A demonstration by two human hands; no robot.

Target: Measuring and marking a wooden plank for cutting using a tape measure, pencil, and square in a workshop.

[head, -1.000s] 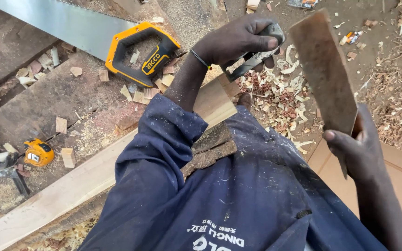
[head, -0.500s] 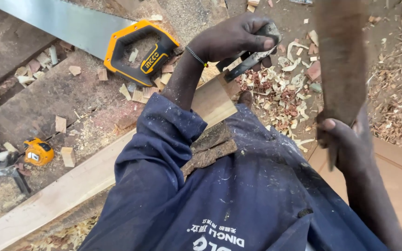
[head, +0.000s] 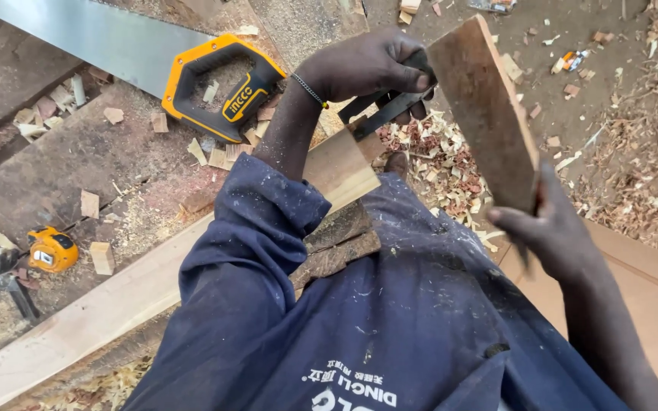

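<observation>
My left hand (head: 367,65) grips a dark metal tool (head: 386,114) at the far middle and my right hand (head: 554,228) holds the flat brown wooden board (head: 485,114) up on the right, so the tool might slip and nick my fingers.

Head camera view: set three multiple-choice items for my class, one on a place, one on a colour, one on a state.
1. Where does the tape measure lie?
A. far left, on the workbench
B. in the right hand
C. on the saw blade

2. What colours is the handsaw handle?
A. red and white
B. orange and black
C. plain green

3. How is the wooden board held?
A. flat on the ground
B. clamped in a vise
C. raised in the right hand

Answers: 1 A, it sits near the left edge among offcuts; 2 B, orange frame with black grip; 3 C, fingers grip its lower end in the air.
</observation>
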